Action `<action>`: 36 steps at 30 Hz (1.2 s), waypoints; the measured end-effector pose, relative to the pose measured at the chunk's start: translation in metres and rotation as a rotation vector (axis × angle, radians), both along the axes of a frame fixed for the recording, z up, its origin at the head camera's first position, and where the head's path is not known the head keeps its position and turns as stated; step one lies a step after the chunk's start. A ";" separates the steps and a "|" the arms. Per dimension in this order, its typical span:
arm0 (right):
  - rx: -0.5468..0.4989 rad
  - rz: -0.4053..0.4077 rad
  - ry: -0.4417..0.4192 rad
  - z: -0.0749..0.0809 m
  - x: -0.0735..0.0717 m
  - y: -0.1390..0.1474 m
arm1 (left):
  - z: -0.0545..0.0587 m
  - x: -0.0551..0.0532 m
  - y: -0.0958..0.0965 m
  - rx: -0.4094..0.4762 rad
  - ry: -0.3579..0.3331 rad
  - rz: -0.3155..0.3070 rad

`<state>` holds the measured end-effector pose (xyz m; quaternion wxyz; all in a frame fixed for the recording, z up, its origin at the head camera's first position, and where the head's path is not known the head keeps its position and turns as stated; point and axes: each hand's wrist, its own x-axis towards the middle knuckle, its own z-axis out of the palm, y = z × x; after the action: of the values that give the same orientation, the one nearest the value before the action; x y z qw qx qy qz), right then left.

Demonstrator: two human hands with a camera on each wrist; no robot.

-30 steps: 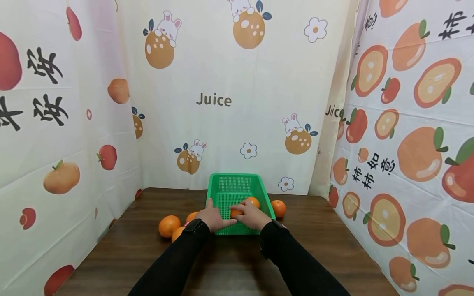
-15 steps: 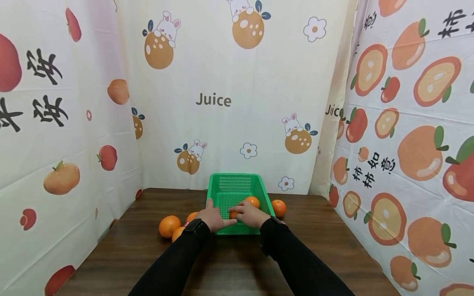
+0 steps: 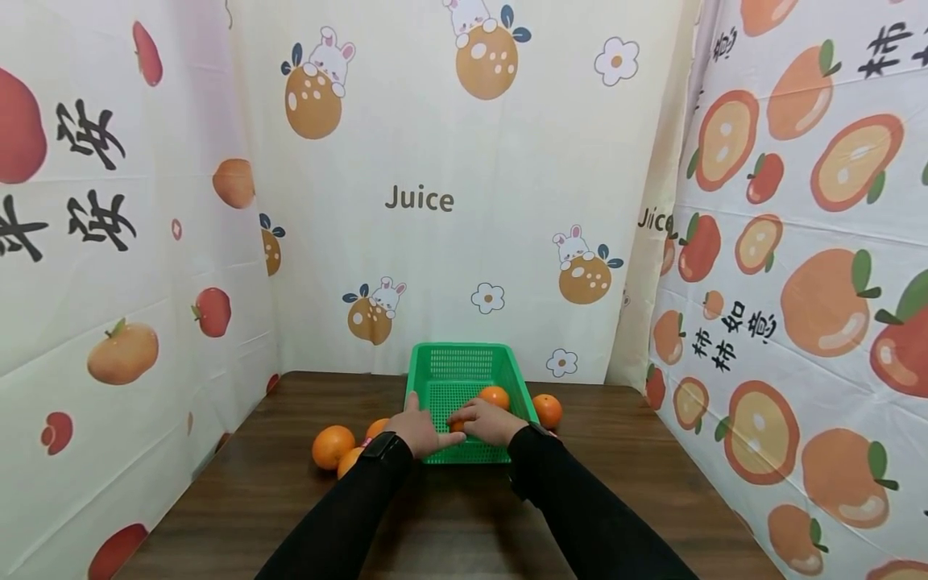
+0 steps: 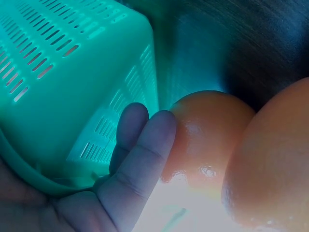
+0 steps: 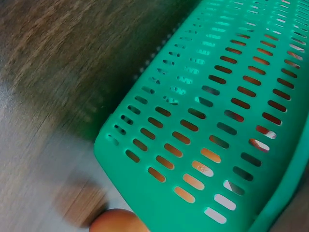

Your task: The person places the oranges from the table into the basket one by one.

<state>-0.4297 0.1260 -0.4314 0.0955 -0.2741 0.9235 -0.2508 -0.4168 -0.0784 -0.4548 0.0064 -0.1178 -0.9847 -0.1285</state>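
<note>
A green slotted plastic basket (image 3: pixel 455 352) stands on the dark wooden table. My left hand (image 3: pixel 419 428) rests at its front left corner, index finger and thumb stretched along the rims. In the left wrist view, other fingers (image 4: pixel 140 159) extend outside the basket wall, beside an orange (image 4: pixel 212 125); whether they touch it I cannot tell. Reaching over the right rim, my right hand (image 3: pixel 489 423) curls its fingers round an orange (image 3: pixel 458 427) low inside the basket, mostly hidden by the hand. Another orange (image 3: pixel 495 396) sits farther back in the basket. No right fingers show in the right wrist view.
Left of the basket, several oranges (image 3: pixel 333 447) lie grouped, partly behind my left arm. One more orange (image 3: pixel 547 411) is just outside the right wall. Fruit-printed curtains (image 3: pixel 449 242) enclose the table (image 3: pixel 623 459) at the back and both sides.
My right hand has shifted slightly left and down with its orange, which shows less now. My left hand stays at the basket corner. The head view has tilted a little.
</note>
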 end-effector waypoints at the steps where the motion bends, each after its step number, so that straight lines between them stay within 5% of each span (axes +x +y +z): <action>1: 0.004 0.007 0.003 0.000 0.000 0.000 | 0.000 0.000 0.000 -0.004 0.001 0.001; 19: 0.135 0.030 0.103 -0.003 -0.001 -0.005 | -0.004 -0.006 0.001 -0.026 0.016 0.013; 36: 0.113 0.029 0.097 -0.010 0.002 -0.003 | -0.006 -0.002 0.000 -0.028 0.030 0.003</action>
<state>-0.4275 0.1231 -0.4414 0.0695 -0.2936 0.9356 -0.1833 -0.4191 -0.0781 -0.4607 0.0198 -0.1184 -0.9864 -0.1126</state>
